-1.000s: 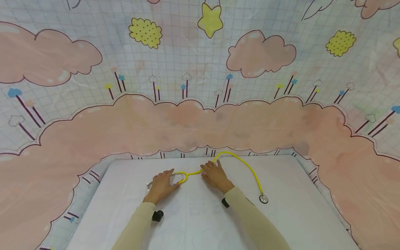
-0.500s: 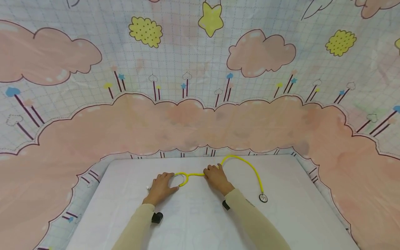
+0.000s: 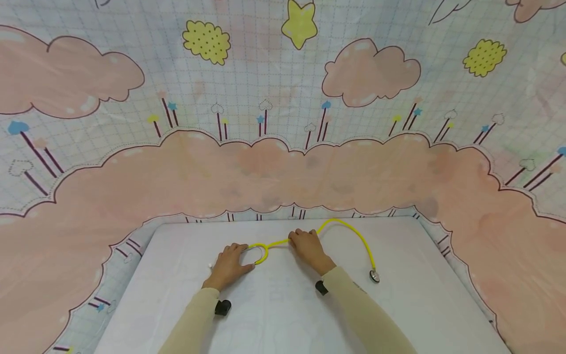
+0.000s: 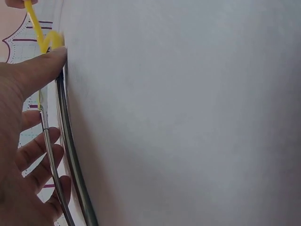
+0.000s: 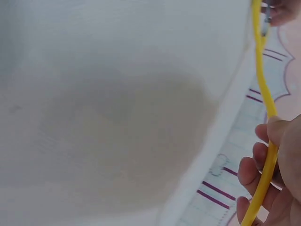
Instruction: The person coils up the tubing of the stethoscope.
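A stethoscope with yellow tubing point(image 3: 353, 230) lies across the far part of the white table. In the head view, my left hand point(image 3: 229, 268) holds its headset at the left, thumb on one side and fingers on the other. The left wrist view shows the thumb point(image 4: 44, 68) against one metal ear tube point(image 4: 68, 136) and curled fingers by the other. My right hand point(image 3: 307, 248) grips the tubing right of the fork; in the right wrist view its fingers curl round the yellow tube point(image 5: 265, 174). The chest piece point(image 3: 374, 276) rests at the right, tilted. One white ear tip point(image 3: 210, 266) shows beside my left hand.
A white table point(image 3: 274, 314) spreads under both hands. Behind its far edge hangs a cloth point(image 3: 283, 177) printed with clouds and stars, which also runs down both sides. A black wrist camera point(image 3: 223, 308) sits at my left cuff, another point(image 3: 322, 287) at my right.
My right hand has closed its fingers round the tubing and drawn slightly back. The tubing has shifted a little, and the chest piece has tipped. My left hand has spread to both sides of the headset.
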{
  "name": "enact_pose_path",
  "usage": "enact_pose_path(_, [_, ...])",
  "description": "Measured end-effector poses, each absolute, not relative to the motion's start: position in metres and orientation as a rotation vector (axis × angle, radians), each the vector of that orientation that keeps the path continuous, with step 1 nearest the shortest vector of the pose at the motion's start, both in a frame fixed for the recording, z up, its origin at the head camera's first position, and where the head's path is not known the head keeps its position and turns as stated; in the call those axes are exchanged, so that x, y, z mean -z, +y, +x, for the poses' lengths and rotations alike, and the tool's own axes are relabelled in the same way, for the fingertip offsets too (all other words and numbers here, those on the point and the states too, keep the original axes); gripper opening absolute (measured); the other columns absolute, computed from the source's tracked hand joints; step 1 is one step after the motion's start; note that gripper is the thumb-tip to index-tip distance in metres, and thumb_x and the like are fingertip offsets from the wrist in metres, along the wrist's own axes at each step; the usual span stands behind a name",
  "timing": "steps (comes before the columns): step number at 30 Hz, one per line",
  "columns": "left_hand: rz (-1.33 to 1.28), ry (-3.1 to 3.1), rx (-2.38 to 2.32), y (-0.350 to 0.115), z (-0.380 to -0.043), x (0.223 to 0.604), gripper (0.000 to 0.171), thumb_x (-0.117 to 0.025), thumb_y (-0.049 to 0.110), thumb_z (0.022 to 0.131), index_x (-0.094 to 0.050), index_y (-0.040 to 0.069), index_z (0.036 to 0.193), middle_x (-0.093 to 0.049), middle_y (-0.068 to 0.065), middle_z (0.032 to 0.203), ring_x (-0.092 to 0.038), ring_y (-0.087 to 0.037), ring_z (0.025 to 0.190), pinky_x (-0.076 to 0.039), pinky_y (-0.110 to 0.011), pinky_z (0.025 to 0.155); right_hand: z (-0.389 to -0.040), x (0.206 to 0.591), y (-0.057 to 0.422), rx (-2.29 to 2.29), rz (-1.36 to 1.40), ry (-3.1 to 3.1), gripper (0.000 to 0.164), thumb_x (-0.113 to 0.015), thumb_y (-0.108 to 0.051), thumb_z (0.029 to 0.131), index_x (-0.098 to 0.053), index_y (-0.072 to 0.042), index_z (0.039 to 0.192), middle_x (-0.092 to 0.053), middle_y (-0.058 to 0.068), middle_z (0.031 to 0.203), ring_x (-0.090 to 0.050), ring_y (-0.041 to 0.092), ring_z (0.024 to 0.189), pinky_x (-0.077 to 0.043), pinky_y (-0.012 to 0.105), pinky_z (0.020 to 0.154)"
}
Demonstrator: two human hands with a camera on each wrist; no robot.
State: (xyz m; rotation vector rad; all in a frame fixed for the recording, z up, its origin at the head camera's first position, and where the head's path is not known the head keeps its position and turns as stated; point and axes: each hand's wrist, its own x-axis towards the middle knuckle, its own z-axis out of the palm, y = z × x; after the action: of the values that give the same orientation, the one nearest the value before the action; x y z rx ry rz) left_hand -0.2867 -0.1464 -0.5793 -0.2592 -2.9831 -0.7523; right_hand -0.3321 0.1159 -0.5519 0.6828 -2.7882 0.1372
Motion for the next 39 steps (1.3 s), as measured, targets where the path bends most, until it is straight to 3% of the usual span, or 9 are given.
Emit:
enact_pose_path(8, [-0.275, -3.033, 0.717, -0.146, -0.281, 0.575, 0.079, -0.08, 0.044, 0.079, -0.048, 0.01, 0.143, -0.056, -0.014, 0.132, -0.049, -0.034, 0.124, -0.039, -0.053, 0.104, -0.33, 0.534, 0.12, -0.262, 0.676, -2.693, 0.014, -0.058, -0.029, 0.099, -0.067, -0.018, 0.101, -0.065, -0.002, 0.086, -0.066, 0.018, 0.081, -0.046, 0.041, 0.079])
enact_pose_path(12, [-0.251, -3.027, 0.751, -0.146, -0.279, 0.573, 0.075, -0.079, 0.043, 0.08, -0.05, 0.01, 0.141, -0.06, -0.01, 0.121, -0.053, -0.031, 0.114, -0.042, -0.05, 0.101, -0.327, 0.528, 0.121, -0.282, 0.691, -2.676, 0.016, -0.056, -0.03, 0.1, -0.067, -0.019, 0.103, -0.065, -0.002, 0.088, -0.066, 0.017, 0.082, -0.047, 0.043, 0.081])
enact_pose_path(16, [-0.225, -3.009, 0.848, -0.147, -0.281, 0.572, 0.073, -0.08, 0.046, 0.079, -0.052, 0.012, 0.139, -0.059, -0.003, 0.104, -0.054, -0.021, 0.098, -0.047, -0.043, 0.09, -0.323, 0.523, 0.123, -0.338, 0.682, -2.678, 0.017, -0.056, -0.028, 0.1, -0.068, -0.017, 0.105, -0.066, -0.001, 0.089, -0.066, 0.018, 0.082, -0.047, 0.044, 0.082])
enact_pose_path(21, [-0.226, -2.974, 0.966, -0.146, -0.284, 0.571, 0.071, -0.08, 0.044, 0.08, -0.053, 0.011, 0.137, -0.056, -0.002, 0.098, -0.049, -0.016, 0.086, -0.043, -0.034, 0.075, -0.319, 0.517, 0.126, -0.368, 0.659, -2.654, 0.017, -0.057, -0.028, 0.1, -0.069, -0.017, 0.105, -0.067, -0.001, 0.09, -0.065, 0.017, 0.082, -0.046, 0.042, 0.08])
enact_pose_path(30, [-0.298, -2.91, 1.095, -0.141, -0.279, 0.556, 0.081, -0.084, 0.046, 0.074, -0.051, 0.013, 0.141, -0.055, -0.001, 0.096, -0.049, -0.014, 0.079, -0.042, -0.029, 0.069, -0.314, 0.511, 0.137, -0.437, 0.636, -2.581, 0.013, -0.061, -0.023, 0.097, -0.069, -0.014, 0.103, -0.067, 0.001, 0.089, -0.066, 0.02, 0.081, -0.047, 0.045, 0.079])
enact_pose_path(39, [-0.399, -2.845, 1.19, -0.136, -0.272, 0.542, 0.077, -0.088, 0.033, 0.071, -0.054, 0.014, 0.138, -0.053, 0.002, 0.091, -0.049, -0.01, 0.066, -0.04, -0.023, 0.055, -0.312, 0.513, 0.15, -0.447, 0.615, -2.57, 0.014, -0.06, -0.024, 0.098, -0.068, -0.014, 0.102, -0.066, 0.001, 0.087, -0.065, 0.019, 0.078, -0.047, 0.045, 0.078])
